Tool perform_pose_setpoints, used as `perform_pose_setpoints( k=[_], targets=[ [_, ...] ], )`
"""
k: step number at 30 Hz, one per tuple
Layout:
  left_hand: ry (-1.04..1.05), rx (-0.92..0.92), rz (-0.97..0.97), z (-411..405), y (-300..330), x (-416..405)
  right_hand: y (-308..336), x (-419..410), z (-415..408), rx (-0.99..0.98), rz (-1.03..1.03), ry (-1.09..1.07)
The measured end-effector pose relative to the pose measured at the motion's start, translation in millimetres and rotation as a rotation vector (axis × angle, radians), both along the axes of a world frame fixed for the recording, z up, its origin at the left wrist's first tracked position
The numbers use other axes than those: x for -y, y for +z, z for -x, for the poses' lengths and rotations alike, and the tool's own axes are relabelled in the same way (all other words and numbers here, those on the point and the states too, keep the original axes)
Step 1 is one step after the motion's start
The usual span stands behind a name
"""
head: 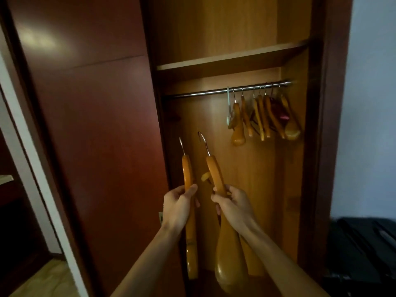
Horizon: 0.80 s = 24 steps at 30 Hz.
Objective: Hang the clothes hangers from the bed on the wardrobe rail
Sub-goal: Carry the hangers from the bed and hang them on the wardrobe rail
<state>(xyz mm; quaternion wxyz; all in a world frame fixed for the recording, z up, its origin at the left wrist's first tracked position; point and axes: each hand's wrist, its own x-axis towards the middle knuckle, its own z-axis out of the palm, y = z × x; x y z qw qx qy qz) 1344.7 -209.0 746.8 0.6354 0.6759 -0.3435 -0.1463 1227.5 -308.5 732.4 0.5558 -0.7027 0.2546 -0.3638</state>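
Observation:
I stand before an open wardrobe. My left hand (179, 205) grips a slim wooden hanger (187, 170), its metal hook pointing up. My right hand (232, 201) grips a broader wooden hanger (215, 171), also hook up, with its wide shoulder end hanging below my wrist. Both are held side by side, well below and left of the metal rail (203, 93). Several wooden hangers (263, 116) hang bunched at the rail's right end, with one pale hanger on their left. The rail's left half is bare.
A wooden shelf (231, 58) spans the wardrobe just above the rail. A dark red sliding door (90, 125) covers the left side. The wardrobe's dark frame (317, 146) stands on the right, with a black object (364, 243) low beyond it.

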Motion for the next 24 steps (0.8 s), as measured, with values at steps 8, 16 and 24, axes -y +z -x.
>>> perform_pose_setpoints(
  k=[8, 16, 24],
  targets=[
    [-0.061, -0.005, 0.073, -144, 49, 133, 55, 117, -153, 0.011, 0.054, -0.185],
    [-0.191, -0.126, 0.101, -247, 120, 264, 121, 226, -246, 0.090, 0.130, -0.444],
    [-0.200, -0.056, 0.111, -258, 158, 357, 155, 304, -264, 0.124, 0.099, -0.514]
  ],
)
